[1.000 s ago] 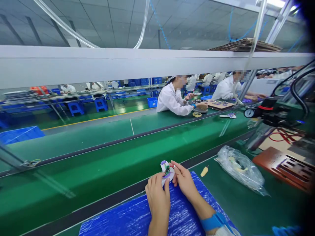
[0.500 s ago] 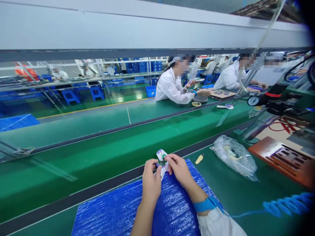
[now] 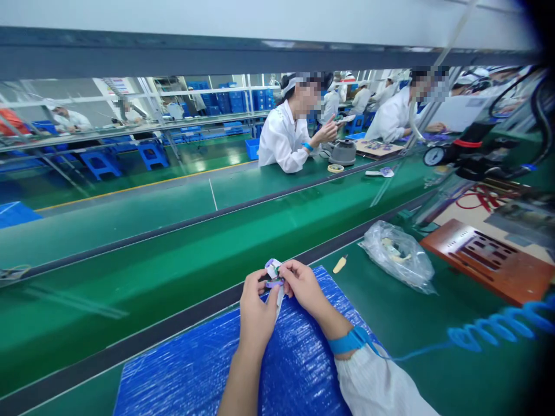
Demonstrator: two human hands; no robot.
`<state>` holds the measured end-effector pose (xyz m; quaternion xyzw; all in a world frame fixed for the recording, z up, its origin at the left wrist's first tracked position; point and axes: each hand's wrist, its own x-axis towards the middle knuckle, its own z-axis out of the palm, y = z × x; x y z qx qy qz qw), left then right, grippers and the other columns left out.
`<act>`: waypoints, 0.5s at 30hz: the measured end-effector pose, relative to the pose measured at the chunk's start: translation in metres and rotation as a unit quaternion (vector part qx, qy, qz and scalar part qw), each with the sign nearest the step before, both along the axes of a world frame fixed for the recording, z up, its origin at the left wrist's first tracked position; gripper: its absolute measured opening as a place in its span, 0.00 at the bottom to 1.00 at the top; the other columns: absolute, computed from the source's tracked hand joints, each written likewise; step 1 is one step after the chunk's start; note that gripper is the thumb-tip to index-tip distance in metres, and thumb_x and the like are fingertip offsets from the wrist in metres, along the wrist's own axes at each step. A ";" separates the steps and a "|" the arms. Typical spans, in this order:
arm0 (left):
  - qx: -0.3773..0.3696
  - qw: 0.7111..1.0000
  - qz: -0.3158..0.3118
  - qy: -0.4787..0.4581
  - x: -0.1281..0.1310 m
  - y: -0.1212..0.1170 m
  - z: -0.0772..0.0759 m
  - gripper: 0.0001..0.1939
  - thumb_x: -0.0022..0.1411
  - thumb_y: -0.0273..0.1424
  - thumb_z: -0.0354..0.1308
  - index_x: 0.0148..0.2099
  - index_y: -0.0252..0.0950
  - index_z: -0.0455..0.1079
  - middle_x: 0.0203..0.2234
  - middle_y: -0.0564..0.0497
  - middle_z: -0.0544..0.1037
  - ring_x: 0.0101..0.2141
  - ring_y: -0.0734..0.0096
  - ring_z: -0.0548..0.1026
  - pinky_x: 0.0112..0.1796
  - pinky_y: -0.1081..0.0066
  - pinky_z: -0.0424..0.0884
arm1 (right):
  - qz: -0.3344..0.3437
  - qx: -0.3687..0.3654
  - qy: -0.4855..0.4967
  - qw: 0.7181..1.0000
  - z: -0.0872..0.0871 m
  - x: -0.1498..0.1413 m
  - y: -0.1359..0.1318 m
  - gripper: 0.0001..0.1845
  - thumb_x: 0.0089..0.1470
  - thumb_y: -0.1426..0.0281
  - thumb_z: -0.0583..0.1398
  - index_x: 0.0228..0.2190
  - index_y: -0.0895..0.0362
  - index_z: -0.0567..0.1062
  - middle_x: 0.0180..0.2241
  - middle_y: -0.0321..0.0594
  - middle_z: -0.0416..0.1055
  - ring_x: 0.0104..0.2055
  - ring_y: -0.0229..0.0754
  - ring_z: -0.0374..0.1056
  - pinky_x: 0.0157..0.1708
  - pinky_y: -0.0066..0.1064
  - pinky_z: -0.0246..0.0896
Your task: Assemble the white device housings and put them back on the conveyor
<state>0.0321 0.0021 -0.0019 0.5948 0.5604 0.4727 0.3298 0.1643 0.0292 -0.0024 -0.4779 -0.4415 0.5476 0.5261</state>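
The small gadget (image 3: 274, 283) is white and purple, with what looks like a green patch, partly hidden. The mat (image 3: 186, 364) is bright blue, streaked with pale glints. The wristband (image 3: 347, 342) and coiled cord (image 3: 466, 340) are lighter blue, the sleeve (image 3: 375, 381) white. The table (image 3: 399, 318) is deep green, the belt (image 3: 173, 266) brighter green with black edges. The plate (image 3: 459, 245) is reddish brown with dark slots, the small tool (image 3: 340, 265) pale yellow.

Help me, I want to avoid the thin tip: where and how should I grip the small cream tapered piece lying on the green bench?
Probably by the wide body of the cream piece, pinched across its long sides from above: it lies flat, and its thin tip points away from the wearer, toward the right.
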 end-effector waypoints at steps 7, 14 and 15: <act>0.038 0.999 0.000 0.014 -0.010 0.005 -0.003 0.15 0.62 0.42 0.51 0.41 0.37 0.71 0.42 0.45 0.73 0.37 0.62 0.77 0.39 0.64 0.74 | -0.010 -0.009 0.042 0.999 -0.002 -0.006 0.000 0.19 0.48 0.53 0.62 0.28 0.57 0.70 0.16 0.30 0.67 0.16 0.33 0.62 0.17 0.23 0.59; 0.093 0.979 -0.059 0.170 -0.017 0.015 -0.002 0.20 0.54 0.46 0.54 0.44 0.42 0.74 0.46 0.46 0.76 0.44 0.52 0.75 0.40 0.58 0.74 | -0.013 -0.005 0.058 0.998 -0.002 -0.007 0.005 0.21 0.46 0.51 0.64 0.26 0.56 0.71 0.17 0.29 0.65 0.18 0.34 0.63 0.19 0.24 0.59; 0.072 0.982 -0.034 0.172 -0.017 0.017 -0.002 0.21 0.51 0.48 0.55 0.43 0.42 0.75 0.43 0.46 0.77 0.42 0.51 0.76 0.40 0.55 0.74 | -0.018 -0.006 0.064 0.998 0.000 -0.008 0.004 0.21 0.45 0.51 0.64 0.27 0.56 0.72 0.17 0.29 0.65 0.18 0.34 0.63 0.20 0.24 0.59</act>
